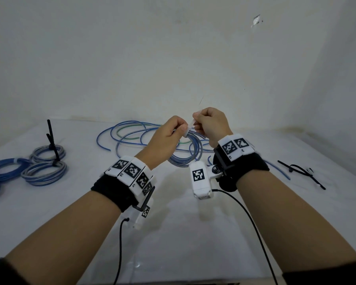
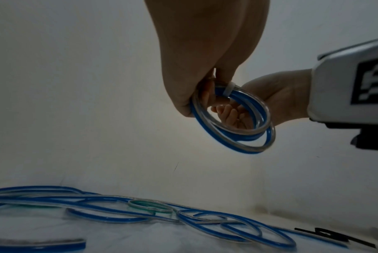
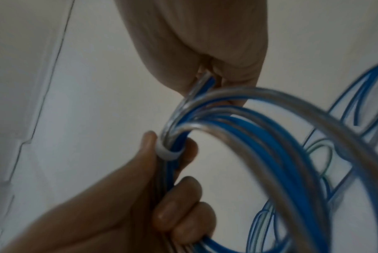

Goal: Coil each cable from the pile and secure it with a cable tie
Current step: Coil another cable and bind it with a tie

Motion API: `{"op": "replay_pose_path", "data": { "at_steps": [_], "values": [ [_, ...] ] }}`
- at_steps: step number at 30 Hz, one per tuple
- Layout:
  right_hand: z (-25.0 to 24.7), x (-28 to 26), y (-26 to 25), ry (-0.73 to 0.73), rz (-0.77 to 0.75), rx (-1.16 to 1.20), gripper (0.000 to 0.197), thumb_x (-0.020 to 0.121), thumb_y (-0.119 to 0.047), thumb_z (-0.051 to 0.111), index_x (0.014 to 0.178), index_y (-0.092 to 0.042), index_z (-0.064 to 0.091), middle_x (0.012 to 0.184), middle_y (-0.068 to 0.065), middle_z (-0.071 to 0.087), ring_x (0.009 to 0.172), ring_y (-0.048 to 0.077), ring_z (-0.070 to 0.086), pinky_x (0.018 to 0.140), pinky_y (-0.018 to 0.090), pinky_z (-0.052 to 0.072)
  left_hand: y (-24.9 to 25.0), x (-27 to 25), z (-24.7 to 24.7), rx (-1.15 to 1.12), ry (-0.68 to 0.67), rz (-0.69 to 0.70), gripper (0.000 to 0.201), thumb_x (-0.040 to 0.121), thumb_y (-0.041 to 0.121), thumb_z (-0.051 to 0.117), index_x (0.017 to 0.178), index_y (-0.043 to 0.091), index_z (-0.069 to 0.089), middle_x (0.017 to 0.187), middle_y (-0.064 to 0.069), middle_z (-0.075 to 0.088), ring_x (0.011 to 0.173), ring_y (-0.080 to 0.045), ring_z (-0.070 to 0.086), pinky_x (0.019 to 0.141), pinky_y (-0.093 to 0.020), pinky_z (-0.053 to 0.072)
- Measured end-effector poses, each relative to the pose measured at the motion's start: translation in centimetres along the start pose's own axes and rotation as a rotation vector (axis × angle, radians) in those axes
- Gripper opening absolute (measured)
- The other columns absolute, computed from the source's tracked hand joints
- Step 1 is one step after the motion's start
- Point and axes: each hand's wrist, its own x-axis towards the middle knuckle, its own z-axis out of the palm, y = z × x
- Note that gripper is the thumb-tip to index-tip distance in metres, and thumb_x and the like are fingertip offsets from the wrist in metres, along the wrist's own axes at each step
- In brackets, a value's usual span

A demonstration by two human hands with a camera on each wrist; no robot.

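I hold a small coil of blue-and-clear cable (image 1: 185,159) above the table, between both hands. A white cable tie (image 1: 188,130) wraps its top strands. My left hand (image 1: 169,134) grips the coil just beside the tie, fingers curled round the bundle (image 3: 177,202). My right hand (image 1: 211,124) pinches the tie's free end at the top of the coil. From the left wrist view, the coil (image 2: 233,123) hangs below my left hand (image 2: 205,59), with the tie (image 2: 229,89) looped over it. In the right wrist view the tie (image 3: 168,154) sits tight on the strands.
A pile of loose blue, clear and green cables (image 1: 132,132) lies on the white table behind my hands. Three tied coils (image 1: 44,171) lie at the left, one with a black tie tail standing up (image 1: 51,138). Spare black cable ties (image 1: 302,173) lie at the right.
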Motion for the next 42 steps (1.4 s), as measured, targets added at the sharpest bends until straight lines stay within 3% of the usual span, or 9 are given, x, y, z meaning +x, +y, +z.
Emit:
{"op": "replay_pose_path", "data": {
  "at_steps": [6, 10, 16, 20, 23, 27, 34, 38, 42],
  "values": [
    [-0.2, -0.3, -0.8, -0.099, 0.097, 0.073, 0.02, 0.092, -0.015, 0.059, 0.074, -0.005, 0.059, 0.063, 0.006, 0.059, 0.049, 0.012, 0.056, 0.045, 0.019, 0.047, 0.1, 0.4, -0.3, -0.012, 0.035, -0.051, 0.016, 0.099, 0.016, 0.044, 0.084, 0.017, 0.052, 0.067, 0.014, 0.047, 0.055, 0.007, 0.044, 0.058, -0.012, 0.033],
    [0.0, -1.2, -1.1, -0.203, 0.118, 0.029, 0.022, 0.091, -0.012, 0.059, 0.071, -0.004, 0.061, 0.065, 0.009, 0.06, 0.054, 0.018, 0.055, 0.05, 0.021, 0.045, -0.1, 0.5, -0.4, -0.021, 0.102, -0.058, 0.011, 0.098, 0.013, 0.046, 0.089, 0.01, 0.052, 0.069, 0.014, 0.048, 0.057, 0.011, 0.045, 0.061, -0.009, 0.034],
    [1.2, -1.0, -1.4, -0.077, 0.163, -0.057, 0.029, 0.077, 0.002, 0.059, 0.049, -0.006, 0.058, 0.066, 0.015, 0.057, 0.068, 0.027, 0.051, 0.068, 0.037, 0.043, -0.2, 0.2, -0.2, -0.024, 0.043, -0.059, 0.007, 0.098, 0.013, 0.047, 0.098, 0.007, 0.051, 0.077, 0.011, 0.049, 0.059, 0.012, 0.045, 0.06, -0.007, 0.035],
    [1.3, -1.0, -1.2, -0.08, 0.19, -0.081, 0.037, 0.079, 0.001, 0.057, 0.043, -0.011, 0.06, 0.054, 0.006, 0.056, 0.057, 0.022, 0.05, 0.058, 0.031, 0.042, -0.5, 0.1, -0.6, 0.004, 0.031, -0.04, 0.006, 0.096, 0.011, 0.05, 0.099, 0.007, 0.052, 0.081, 0.01, 0.051, 0.064, 0.01, 0.045, 0.066, -0.009, 0.036],
    [1.2, -1.1, -1.2, -0.112, 0.189, -0.045, 0.032, 0.082, 0.002, 0.055, 0.051, -0.006, 0.058, 0.049, 0.005, 0.057, 0.051, 0.018, 0.049, 0.05, 0.025, 0.04, -0.7, 0.1, -0.8, 0.041, 0.044, -0.053, 0.004, 0.095, 0.013, 0.052, 0.097, 0.011, 0.053, 0.081, 0.011, 0.052, 0.069, 0.004, 0.047, 0.067, -0.012, 0.037],
    [1.0, -1.6, -1.3, -0.145, 0.153, -0.076, 0.028, 0.081, 0.002, 0.052, 0.054, -0.006, 0.055, 0.063, 0.013, 0.052, 0.054, 0.02, 0.045, 0.056, 0.029, 0.037, -0.6, 0.0, -0.8, 0.065, 0.045, -0.046, 0.003, 0.094, 0.014, 0.054, 0.095, 0.012, 0.055, 0.083, 0.011, 0.056, 0.077, -0.009, 0.051, 0.072, -0.021, 0.04],
    [1.4, -1.3, -0.7, -0.079, 0.229, 0.019, 0.03, 0.084, 0.001, 0.054, 0.054, -0.004, 0.057, 0.058, 0.011, 0.054, 0.052, 0.019, 0.047, 0.054, 0.029, 0.04, -0.8, 0.0, -0.8, 0.161, 0.082, 0.0, 0.005, 0.093, 0.019, 0.056, 0.092, 0.014, 0.056, 0.078, 0.013, 0.057, 0.059, 0.009, 0.048, 0.057, -0.009, 0.034],
    [1.0, -1.4, -0.5, -0.172, 0.24, 0.106, 0.027, 0.089, -0.006, 0.054, 0.063, -0.003, 0.06, 0.058, 0.007, 0.057, 0.054, 0.016, 0.05, 0.047, 0.023, 0.042, -0.9, 0.0, -1.2, 0.168, 0.079, -0.029, 0.005, 0.093, 0.019, 0.056, 0.091, 0.015, 0.056, 0.078, 0.014, 0.057, 0.069, 0.002, 0.051, 0.063, -0.009, 0.038],
    [1.0, -1.6, -0.5, -0.23, 0.21, 0.018, 0.02, 0.089, -0.014, 0.059, 0.07, -0.007, 0.06, 0.065, 0.007, 0.058, 0.058, 0.017, 0.052, 0.056, 0.024, 0.042, -1.2, 0.2, -1.8, 0.118, 0.135, -0.072, 0.005, 0.093, 0.021, 0.057, 0.091, 0.016, 0.055, 0.081, 0.012, 0.057, 0.075, -0.003, 0.053, 0.072, -0.019, 0.042]
  ]
}}
